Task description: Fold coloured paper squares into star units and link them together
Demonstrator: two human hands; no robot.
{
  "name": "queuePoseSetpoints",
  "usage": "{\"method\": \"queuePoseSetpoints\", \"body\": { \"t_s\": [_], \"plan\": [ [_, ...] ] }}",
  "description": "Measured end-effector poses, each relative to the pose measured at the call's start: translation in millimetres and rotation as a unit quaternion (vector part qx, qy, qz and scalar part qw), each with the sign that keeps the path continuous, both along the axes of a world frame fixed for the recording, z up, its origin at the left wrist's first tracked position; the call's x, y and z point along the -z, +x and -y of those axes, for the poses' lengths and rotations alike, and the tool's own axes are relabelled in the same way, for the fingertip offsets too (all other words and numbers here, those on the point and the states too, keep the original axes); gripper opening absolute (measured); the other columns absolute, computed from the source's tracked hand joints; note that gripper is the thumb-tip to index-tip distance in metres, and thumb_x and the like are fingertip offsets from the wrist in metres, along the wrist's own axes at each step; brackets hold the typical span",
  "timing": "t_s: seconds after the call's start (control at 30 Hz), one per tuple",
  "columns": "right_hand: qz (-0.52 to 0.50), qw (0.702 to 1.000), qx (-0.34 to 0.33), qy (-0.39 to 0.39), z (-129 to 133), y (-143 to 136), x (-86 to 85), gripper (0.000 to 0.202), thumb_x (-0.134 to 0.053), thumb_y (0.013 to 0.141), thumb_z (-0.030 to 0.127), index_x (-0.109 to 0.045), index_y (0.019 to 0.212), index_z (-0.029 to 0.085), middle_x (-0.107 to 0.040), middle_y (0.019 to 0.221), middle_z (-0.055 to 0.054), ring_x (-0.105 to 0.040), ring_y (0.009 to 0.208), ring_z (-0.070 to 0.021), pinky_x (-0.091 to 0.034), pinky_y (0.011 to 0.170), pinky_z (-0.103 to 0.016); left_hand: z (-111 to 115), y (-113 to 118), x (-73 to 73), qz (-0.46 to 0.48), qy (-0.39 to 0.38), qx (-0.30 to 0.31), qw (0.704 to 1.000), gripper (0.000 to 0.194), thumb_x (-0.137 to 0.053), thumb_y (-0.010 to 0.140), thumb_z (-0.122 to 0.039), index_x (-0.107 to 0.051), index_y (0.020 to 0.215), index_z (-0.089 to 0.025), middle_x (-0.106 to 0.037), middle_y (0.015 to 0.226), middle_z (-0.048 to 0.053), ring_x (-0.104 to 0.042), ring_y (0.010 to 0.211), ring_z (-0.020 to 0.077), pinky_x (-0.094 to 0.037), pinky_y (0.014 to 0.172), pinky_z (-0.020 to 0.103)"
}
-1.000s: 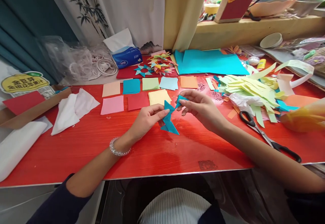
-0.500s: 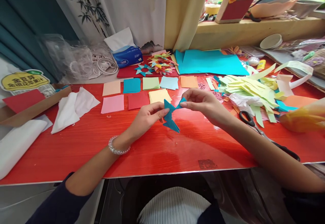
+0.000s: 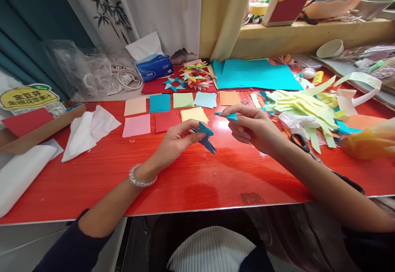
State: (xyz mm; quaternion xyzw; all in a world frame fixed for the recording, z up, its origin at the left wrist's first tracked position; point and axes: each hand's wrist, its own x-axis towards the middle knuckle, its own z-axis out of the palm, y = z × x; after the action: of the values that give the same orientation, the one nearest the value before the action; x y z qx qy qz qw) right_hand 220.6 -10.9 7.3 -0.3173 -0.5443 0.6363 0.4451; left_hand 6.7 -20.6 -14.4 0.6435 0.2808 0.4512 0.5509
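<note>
Between the thumb and fingers of my left hand (image 3: 177, 142) is a blue folded paper piece (image 3: 207, 138) with pointed ends, held above the red table (image 3: 173, 189). My right hand (image 3: 251, 126) pinches a smaller blue folded paper unit (image 3: 230, 116), its point toward the left. A gap separates the two blue pieces. Just beyond my hands lie small square paper stacks: a yellow stack (image 3: 194, 115), a red stack (image 3: 167, 122), a pink stack (image 3: 136, 125), a blue stack (image 3: 159, 103) and an orange stack (image 3: 229, 98).
Scissors (image 3: 321, 161) and a heap of pale green paper strips (image 3: 296, 105) lie to the right. Large blue sheets (image 3: 256, 74), folded paper stars (image 3: 197, 76) and a tissue pack (image 3: 154, 67) sit at the back. Crumpled white tissue (image 3: 89, 130) is at left.
My right hand has drawn away to the right with a small blue unit, now apart from the left piece. My left hand's piece has turned slightly.
</note>
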Motion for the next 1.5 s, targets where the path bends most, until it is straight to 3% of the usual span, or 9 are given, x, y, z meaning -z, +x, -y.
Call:
{"method": "queuePoseSetpoints", "body": {
  "t_s": [0.13,0.23,0.3,0.4,0.5,0.63,1.0,1.5],
  "plan": [
    [-0.014,0.999,-0.031,0.026,3,-2,-1.2,0.009,-0.063,0.084,0.026,-0.062,0.089,0.019,-0.048,0.055,0.006,-0.044,0.041,-0.0050,-0.038,0.038,-0.019,1,0,-2.3,-0.013,0.000,-0.001,1.000,0.006,-0.064,0.084,-0.024,-0.067,0.088,-0.020,-0.065,0.084,0.000,-0.067,0.078,0.0122,-0.058,0.075,0.025],
    [0.020,0.996,0.010,0.090,8,-4,-2.6,0.017,-0.063,0.087,0.032,-0.057,0.079,0.018,-0.044,0.053,0.006,-0.041,0.040,-0.0037,-0.032,0.035,-0.017,1,0,-3.2,-0.013,-0.006,0.001,1.000,0.005,-0.065,0.084,-0.024,-0.067,0.088,-0.020,-0.064,0.083,-0.001,-0.067,0.077,0.0113,-0.058,0.073,0.023],
    [0.069,0.988,0.035,0.135,11,-5,-3.8,0.012,-0.061,0.088,0.031,-0.058,0.091,0.020,-0.044,0.053,0.007,-0.042,0.041,-0.0041,-0.034,0.036,-0.017,1,0,-2.9,-0.010,-0.010,-0.003,1.000,0.005,-0.065,0.083,-0.023,-0.067,0.087,-0.021,-0.064,0.084,-0.001,-0.067,0.077,0.0107,-0.058,0.073,0.022],
    [0.119,0.978,0.042,0.167,14,-4,-5.7,0.025,-0.063,0.087,0.029,-0.054,0.110,0.022,-0.051,0.060,0.006,-0.052,0.047,-0.0062,-0.042,0.041,-0.019,0,0,-2.2,-0.015,-0.009,-0.018,1.000,0.007,-0.066,0.082,-0.024,-0.068,0.088,-0.020,-0.065,0.085,0.000,-0.067,0.077,0.0116,-0.059,0.071,0.022],
    [0.138,0.970,0.041,0.194,14,-3,-7.2,0.015,-0.065,0.086,0.029,-0.059,0.095,0.019,-0.058,0.069,0.002,-0.058,0.055,-0.0075,-0.046,0.043,-0.019,0,0,-2.7,-0.023,-0.005,-0.024,0.999,0.009,-0.066,0.082,-0.026,-0.069,0.089,-0.021,-0.066,0.084,0.001,-0.067,0.077,0.0125,-0.059,0.069,0.023],
    [0.182,0.955,0.041,0.230,12,-3,-9.2,0.007,-0.065,0.085,0.024,-0.064,0.085,0.017,-0.057,0.073,0.000,-0.055,0.055,-0.0060,-0.046,0.042,-0.019,1,-1,-5.5,-0.023,-0.015,-0.030,0.999,0.011,-0.067,0.081,-0.027,-0.069,0.090,-0.022,-0.065,0.083,0.000,-0.067,0.076,0.0117,-0.060,0.068,0.023],
    [0.228,0.944,0.063,0.232,15,-4,-9.2,0.007,-0.064,0.085,0.023,-0.068,0.087,0.019,-0.058,0.076,0.000,-0.050,0.055,-0.0059,-0.044,0.043,-0.020,2,-2,-7.2,-0.066,-0.006,-0.086,0.994,0.019,-0.070,0.078,-0.033,-0.070,0.091,-0.019,-0.067,0.081,0.001,-0.062,0.069,0.0102,-0.055,0.058,0.020],
    [0.241,0.923,0.101,0.283,16,-8,-6.7,0.008,-0.063,0.086,0.024,-0.070,0.088,0.022,-0.060,0.081,-0.002,-0.055,0.063,-0.0094,-0.050,0.048,-0.024,3,-2,-7.8,-0.081,0.034,-0.101,0.991,0.018,-0.068,0.080,-0.034,-0.071,0.092,-0.021,-0.068,0.088,0.003,-0.065,0.075,0.0157,-0.059,0.068,0.031]
  ]
}}
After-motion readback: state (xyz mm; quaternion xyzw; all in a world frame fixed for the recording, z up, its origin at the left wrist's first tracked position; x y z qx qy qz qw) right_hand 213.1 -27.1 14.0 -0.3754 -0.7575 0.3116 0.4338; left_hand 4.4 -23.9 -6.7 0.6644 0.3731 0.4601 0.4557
